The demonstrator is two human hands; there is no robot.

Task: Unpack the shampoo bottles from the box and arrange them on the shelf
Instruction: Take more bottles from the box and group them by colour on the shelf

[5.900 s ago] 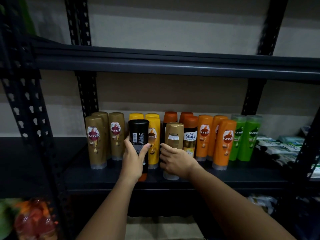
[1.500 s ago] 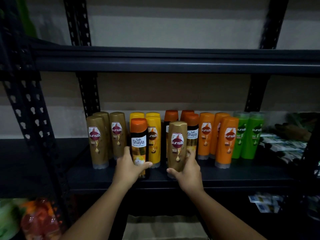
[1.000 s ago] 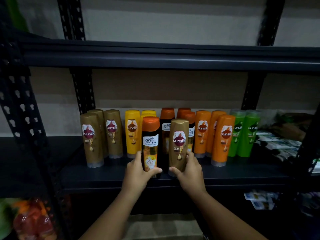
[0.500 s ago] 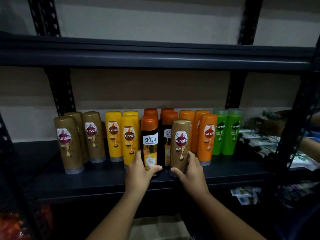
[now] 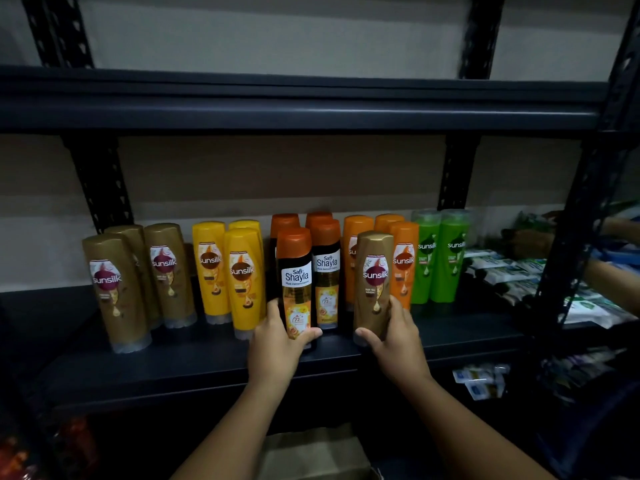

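While most bottles are already standing grouped by colour on the shelf [image 5: 207,372], the left hand [image 5: 277,344] is gripping a Safi Shayla bottle [image 5: 295,285] and the right hand [image 5: 398,337] is clasping a gold Sunsilk bottle [image 5: 374,285], well right of the gold group [image 5: 138,282]. Both are standing upright, long axes vertical, labels facing the person. The box [image 5: 311,452] is sitting below the wrists, contents unseen.
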